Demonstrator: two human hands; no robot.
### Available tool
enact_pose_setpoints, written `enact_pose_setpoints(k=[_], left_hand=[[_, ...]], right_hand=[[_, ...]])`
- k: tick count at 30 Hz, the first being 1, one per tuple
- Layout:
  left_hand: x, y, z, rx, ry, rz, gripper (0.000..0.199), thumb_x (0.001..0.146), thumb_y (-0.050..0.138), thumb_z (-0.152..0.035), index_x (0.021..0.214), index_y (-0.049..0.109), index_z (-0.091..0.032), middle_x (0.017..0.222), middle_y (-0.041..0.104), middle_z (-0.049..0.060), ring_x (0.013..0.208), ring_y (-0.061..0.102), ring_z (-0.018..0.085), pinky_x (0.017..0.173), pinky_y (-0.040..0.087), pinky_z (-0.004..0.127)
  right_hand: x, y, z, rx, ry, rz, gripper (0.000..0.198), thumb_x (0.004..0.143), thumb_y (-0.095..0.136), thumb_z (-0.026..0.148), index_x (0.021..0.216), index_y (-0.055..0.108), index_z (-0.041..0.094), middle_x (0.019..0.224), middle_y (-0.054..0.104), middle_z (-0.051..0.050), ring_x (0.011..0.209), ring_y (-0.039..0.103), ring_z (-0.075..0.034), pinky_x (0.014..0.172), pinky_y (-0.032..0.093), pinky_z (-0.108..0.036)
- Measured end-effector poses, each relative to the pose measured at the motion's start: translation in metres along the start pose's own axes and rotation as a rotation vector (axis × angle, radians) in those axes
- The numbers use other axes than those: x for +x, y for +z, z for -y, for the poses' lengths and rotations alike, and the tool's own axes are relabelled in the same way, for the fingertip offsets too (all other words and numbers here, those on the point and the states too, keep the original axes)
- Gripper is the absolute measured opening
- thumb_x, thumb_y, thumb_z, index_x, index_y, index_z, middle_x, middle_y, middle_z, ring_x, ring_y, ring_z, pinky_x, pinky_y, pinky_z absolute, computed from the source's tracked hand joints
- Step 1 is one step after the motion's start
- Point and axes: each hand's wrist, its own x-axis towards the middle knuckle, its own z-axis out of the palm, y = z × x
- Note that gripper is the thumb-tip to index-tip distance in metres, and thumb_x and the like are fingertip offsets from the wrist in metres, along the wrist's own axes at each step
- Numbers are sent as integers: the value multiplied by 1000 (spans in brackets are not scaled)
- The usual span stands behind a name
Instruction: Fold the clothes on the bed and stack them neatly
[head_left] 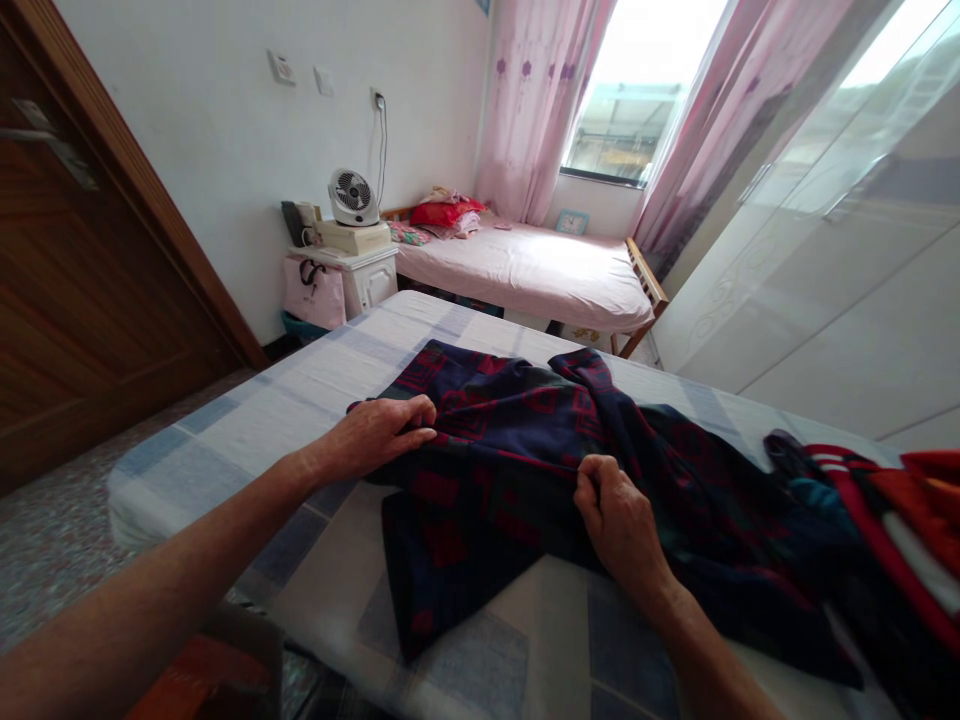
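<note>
Patterned garment (517, 400): lies rumpled on the near bed (300, 380).
Handling: judged soft, limp, fairly light; best held along its edges.
Long axis: left to right, slanting nearer rightward, toward the clothes pile (900, 500).
Left hand (379, 432): pinches cloth near the left end.
Right hand (619, 508): pinches cloth near mid-length.

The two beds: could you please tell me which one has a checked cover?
The near bed, under the dark garment, has the blue and white checks; the far bed, by the window, has a plain pink cover.
</note>
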Motion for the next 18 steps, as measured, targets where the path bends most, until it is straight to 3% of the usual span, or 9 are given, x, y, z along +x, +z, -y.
enact_pose_setpoints(k=[3, 7, 9, 11, 14, 16, 18], left_hand=[[7, 5, 15, 73, 82, -15, 30, 88, 43, -48, 92, 60, -24, 89, 65, 0, 84, 60, 16, 74, 43, 26], [13, 19, 26, 213, 100, -132, 23, 88, 45, -29, 97, 65, -19, 101, 64, 8, 98, 57, 22, 88, 44, 36], [8, 27, 21, 242, 92, -268, 26, 87, 44, -20, 103, 65, -17, 110, 61, 12, 109, 53, 25, 96, 40, 42], [-2, 34, 13, 235, 185, -347, 30, 89, 42, -19, 110, 63, -18, 122, 58, 12, 121, 46, 25, 104, 34, 45], [-20, 43, 7, 227, 299, -213, 39, 90, 46, -33, 127, 54, -26, 140, 46, 8, 134, 32, 27, 109, 25, 50], [-28, 47, 8, 219, 240, -74, 50, 88, 46, -46, 135, 45, -28, 147, 37, 8, 137, 27, 30, 108, 24, 55], [-31, 48, 10, 196, 159, -16, 52, 88, 42, -51, 135, 45, -28, 149, 33, 10, 137, 26, 31, 107, 24, 57]], right_hand=[[1, 5, -4, -44, 37, 5, 12, 90, 39, 26, 86, 48, 21, 68, 60, -1, 62, 58, -18, 58, 41, -28], [5, 13, -10, -140, 79, 16, 13, 90, 41, 27, 92, 52, 20, 73, 63, -3, 67, 60, -20, 63, 43, -31], [7, 11, -10, -155, 27, 12, 14, 88, 42, 23, 96, 54, 20, 87, 66, -6, 80, 61, -22, 73, 44, -35], [6, 7, -7, -131, -65, -5, 18, 88, 44, 21, 101, 56, 20, 104, 65, -9, 99, 59, -23, 86, 42, -40], [2, 3, -3, -96, -237, 93, 31, 88, 48, 27, 119, 54, 23, 127, 57, -8, 125, 44, -25, 100, 35, -44], [-3, 6, -1, -105, -300, 221, 42, 89, 49, 31, 130, 48, 26, 135, 52, -7, 130, 39, -25, 102, 34, -45], [-8, 10, -1, -127, -296, 282, 47, 90, 48, 34, 136, 43, 25, 138, 48, -7, 132, 37, -25, 101, 35, -47]])
